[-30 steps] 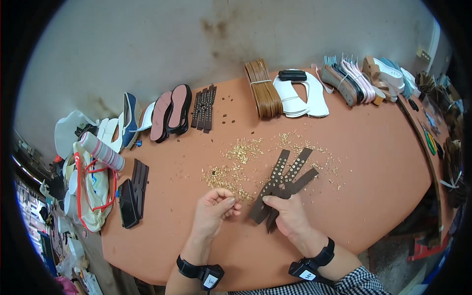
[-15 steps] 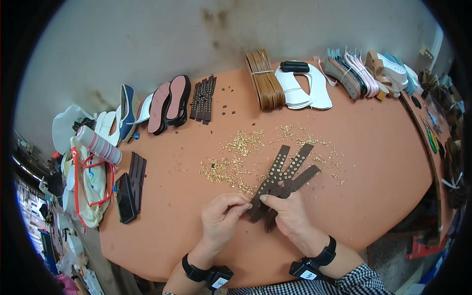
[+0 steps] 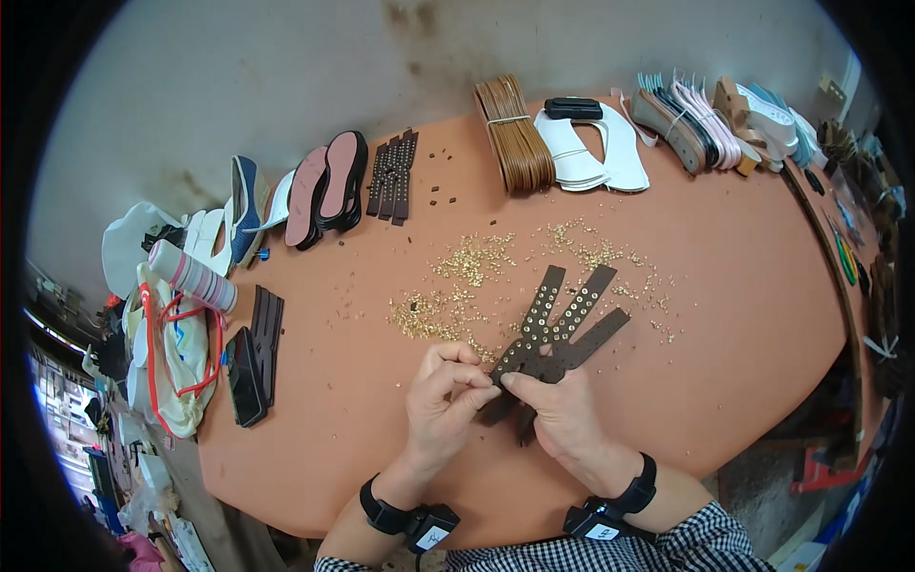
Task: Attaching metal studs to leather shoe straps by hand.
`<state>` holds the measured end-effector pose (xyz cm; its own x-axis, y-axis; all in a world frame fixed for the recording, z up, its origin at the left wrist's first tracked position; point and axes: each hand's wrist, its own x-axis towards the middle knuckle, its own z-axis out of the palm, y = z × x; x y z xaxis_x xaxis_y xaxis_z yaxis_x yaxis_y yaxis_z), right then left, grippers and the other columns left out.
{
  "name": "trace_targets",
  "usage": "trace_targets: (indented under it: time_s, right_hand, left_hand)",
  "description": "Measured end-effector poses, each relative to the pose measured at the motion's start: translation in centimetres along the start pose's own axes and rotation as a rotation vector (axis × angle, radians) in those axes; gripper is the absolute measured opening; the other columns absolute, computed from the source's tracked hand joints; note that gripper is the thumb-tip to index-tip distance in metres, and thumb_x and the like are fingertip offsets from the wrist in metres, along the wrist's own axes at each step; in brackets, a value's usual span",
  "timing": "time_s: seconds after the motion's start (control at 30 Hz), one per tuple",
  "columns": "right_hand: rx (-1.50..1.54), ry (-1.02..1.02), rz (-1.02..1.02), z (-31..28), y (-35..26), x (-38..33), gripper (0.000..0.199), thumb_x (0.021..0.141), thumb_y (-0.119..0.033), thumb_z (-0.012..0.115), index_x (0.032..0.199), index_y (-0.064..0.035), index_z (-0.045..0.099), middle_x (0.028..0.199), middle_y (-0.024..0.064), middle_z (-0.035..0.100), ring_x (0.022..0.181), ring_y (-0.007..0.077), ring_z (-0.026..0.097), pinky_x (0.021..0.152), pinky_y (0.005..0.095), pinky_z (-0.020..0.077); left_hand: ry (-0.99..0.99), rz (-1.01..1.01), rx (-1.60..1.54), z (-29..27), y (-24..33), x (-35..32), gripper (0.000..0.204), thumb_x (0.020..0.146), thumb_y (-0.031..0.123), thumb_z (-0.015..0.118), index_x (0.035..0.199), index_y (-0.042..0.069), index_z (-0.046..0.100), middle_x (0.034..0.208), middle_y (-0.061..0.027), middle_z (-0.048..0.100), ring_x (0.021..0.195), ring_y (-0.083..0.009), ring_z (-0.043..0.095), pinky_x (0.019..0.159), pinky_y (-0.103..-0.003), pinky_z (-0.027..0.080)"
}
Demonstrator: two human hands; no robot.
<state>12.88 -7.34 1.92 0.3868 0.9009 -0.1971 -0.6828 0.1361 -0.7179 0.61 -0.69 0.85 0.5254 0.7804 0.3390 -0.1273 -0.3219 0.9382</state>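
My right hand (image 3: 564, 410) grips a dark brown strappy shoe upper (image 3: 540, 319), thumb on top near its lower end. Gold eyelets stud two of its strips in rows, while a third strip on the right shows holes with no gold. Thumb and fingertips of my left hand (image 3: 443, 405) are pinched together at the upper's lower left edge. Whatever lies between those fingertips is too small to make out. Small gold eyelets (image 3: 474, 259) are scattered in loose heaps on the table just beyond both hands.
Studded brown uppers (image 3: 391, 181) lie farther back, beside pink-topped soles (image 3: 341, 181). A brown strip bundle (image 3: 515, 138), white shoe pieces (image 3: 621, 157) and wedge soles (image 3: 672, 129) line the back edge. At left are a phone (image 3: 246, 381), brown pieces (image 3: 267, 329), a thread cone (image 3: 191, 275) and a bag (image 3: 181, 372).
My left hand's fingers have lifted and curled more, with the fingertips shifted slightly right along the upper's edge. My right hand still grips the upper. The whole view has shifted a little.
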Motion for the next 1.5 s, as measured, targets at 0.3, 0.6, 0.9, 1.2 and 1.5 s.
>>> trace_targets:
  time_s: [0.3,0.6,0.9,1.2,1.5]
  right_hand:
    - [0.011,-0.024,0.003,0.2,0.0,-0.2,0.02,0.076,0.011,0.054,0.093,-0.0002,0.051,0.088,0.0023,0.055,0.077,0.0088,0.055,0.067,0.021,0.0461]
    - [-0.021,-0.035,-0.012,0.1,0.0,-0.3,0.02,0.076,0.01,0.055,0.092,-0.0005,0.053,0.086,0.0018,0.056,0.076,0.0086,0.055,0.066,0.0215,0.046]
    - [-0.067,-0.059,-0.003,0.3,0.0,-0.3,0.019,0.077,0.009,0.056,0.093,-0.0001,0.054,0.086,0.002,0.056,0.077,0.0091,0.056,0.068,0.0227,0.0473]
    - [-0.215,-0.167,0.056,-0.2,-0.6,0.1,0.014,0.077,0.004,0.058,0.09,0.0,0.057,0.082,0.0015,0.058,0.073,0.0083,0.056,0.064,0.0226,0.0471]
    - [-0.323,-0.199,0.032,-0.2,-0.8,0.1,0.017,0.074,0.003,0.061,0.09,-0.0005,0.056,0.083,0.003,0.059,0.073,0.0095,0.056,0.062,0.0234,0.0466]
  left_hand:
    - [-0.019,-0.138,-0.197,-0.3,0.0,0.0,0.011,0.071,-0.007,0.063,0.079,-0.001,0.058,0.096,-0.0056,0.047,0.08,-0.0096,0.048,0.069,-0.021,0.043]
    - [0.007,-0.199,-0.272,0.1,0.1,0.0,0.01,0.074,-0.008,0.061,0.079,-0.001,0.056,0.093,-0.0062,0.051,0.081,-0.0105,0.051,0.07,-0.022,0.044]
    - [0.037,-0.287,-0.37,-0.3,0.3,-0.1,0.01,0.075,-0.007,0.06,0.081,0.0,0.055,0.091,-0.0057,0.053,0.077,-0.0095,0.051,0.065,-0.02,0.045]
    - [0.071,-0.309,-0.494,-0.5,0.2,0.0,0.016,0.072,-0.011,0.06,0.077,0.001,0.052,0.086,-0.0069,0.054,0.075,-0.0113,0.052,0.065,-0.022,0.046]
    - [0.059,-0.337,-0.579,-1.0,-0.2,-0.1,0.02,0.071,-0.012,0.061,0.077,0.003,0.049,0.075,-0.0066,0.055,0.072,-0.0139,0.054,0.066,-0.024,0.047]
